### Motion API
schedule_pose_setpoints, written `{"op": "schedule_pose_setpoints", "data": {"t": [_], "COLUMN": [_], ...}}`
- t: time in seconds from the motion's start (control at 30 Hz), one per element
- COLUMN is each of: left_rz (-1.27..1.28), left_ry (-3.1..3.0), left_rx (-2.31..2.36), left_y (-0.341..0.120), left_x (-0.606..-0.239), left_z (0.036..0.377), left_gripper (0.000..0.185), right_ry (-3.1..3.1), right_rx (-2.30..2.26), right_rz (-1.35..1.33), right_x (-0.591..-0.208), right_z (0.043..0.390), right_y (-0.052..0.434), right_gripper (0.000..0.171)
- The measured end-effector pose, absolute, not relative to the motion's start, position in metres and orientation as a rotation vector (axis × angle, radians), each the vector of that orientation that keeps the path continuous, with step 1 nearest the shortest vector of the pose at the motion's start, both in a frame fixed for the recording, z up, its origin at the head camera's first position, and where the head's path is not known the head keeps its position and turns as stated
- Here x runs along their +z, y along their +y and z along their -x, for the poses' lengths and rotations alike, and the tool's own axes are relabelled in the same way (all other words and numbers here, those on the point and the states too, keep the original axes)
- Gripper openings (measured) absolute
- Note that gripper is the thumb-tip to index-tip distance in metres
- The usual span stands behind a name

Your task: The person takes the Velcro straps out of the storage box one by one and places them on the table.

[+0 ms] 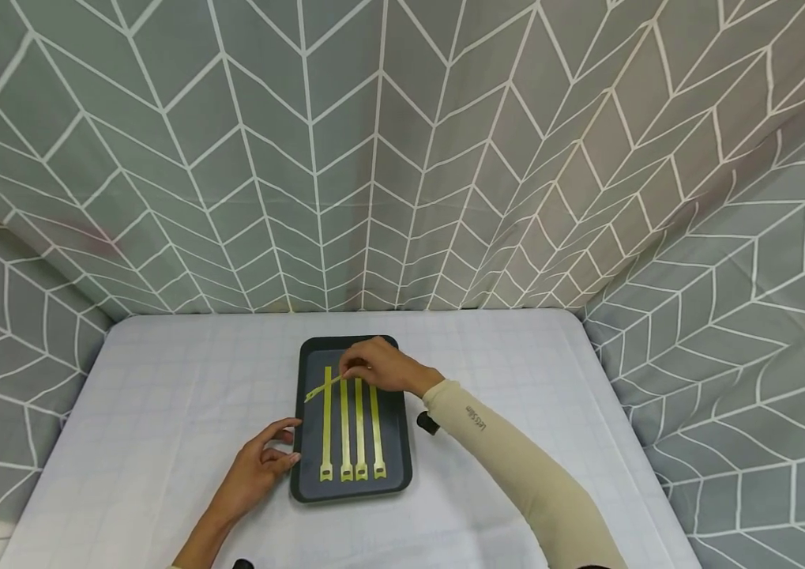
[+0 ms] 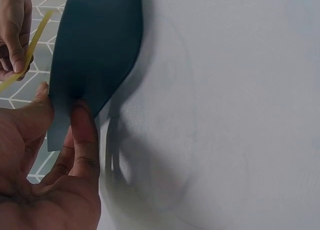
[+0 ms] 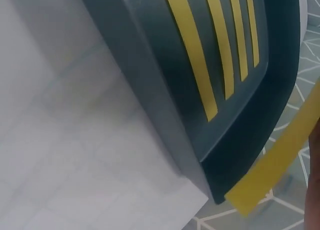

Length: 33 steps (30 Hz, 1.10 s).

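Observation:
A dark tray (image 1: 352,498) lies on the white-covered table, and several yellow hook-and-loop cable ties (image 1: 327,427) lie side by side in it, slotted heads toward the near end. Above the tray's far part, my right hand (image 1: 381,365) pinches another yellow cable tie (image 1: 321,388), whose slotted head points left. The free end of this held tie (image 3: 277,165) crosses the tray corner in the right wrist view. At the tray's left side is my left hand (image 1: 256,462); its thumb and fingers grip the tray wall (image 2: 62,122) in the left wrist view.
The white tablecloth (image 1: 502,356) extends around the tray on all sides. Behind the table and to both sides hangs a grey curtain (image 1: 345,182) with white zigzag lines. A small black device (image 1: 427,423) sits under the right wrist.

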<state>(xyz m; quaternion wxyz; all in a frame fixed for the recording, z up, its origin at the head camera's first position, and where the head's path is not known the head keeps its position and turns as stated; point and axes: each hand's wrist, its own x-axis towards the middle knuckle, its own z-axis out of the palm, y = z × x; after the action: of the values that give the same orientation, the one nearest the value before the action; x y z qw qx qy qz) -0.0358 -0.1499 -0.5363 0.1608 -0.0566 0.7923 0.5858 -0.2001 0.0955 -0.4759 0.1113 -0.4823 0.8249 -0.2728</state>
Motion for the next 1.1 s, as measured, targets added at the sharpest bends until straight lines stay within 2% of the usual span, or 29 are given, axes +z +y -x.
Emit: {"op": "schedule_pose_setpoints", "data": {"t": [0.7,1.1], "left_rz": [0.194,0.172], "left_ry": [2.226,2.234], "left_rx": [1.696,1.696], "left_y": [-0.149,-0.15], "left_x": [-0.538,-0.539], "left_z": [0.037,0.037], "left_gripper": [0.058,0.059], "right_ry": [2.508,2.496], "right_rx": [-0.979,-1.195], "right_rz": [0.972,0.602], "right_x": [-0.482,-0.492], "right_z": [0.197,0.189], "right_y": [0.131,0.169], "right_gripper": [0.009,0.007]}}
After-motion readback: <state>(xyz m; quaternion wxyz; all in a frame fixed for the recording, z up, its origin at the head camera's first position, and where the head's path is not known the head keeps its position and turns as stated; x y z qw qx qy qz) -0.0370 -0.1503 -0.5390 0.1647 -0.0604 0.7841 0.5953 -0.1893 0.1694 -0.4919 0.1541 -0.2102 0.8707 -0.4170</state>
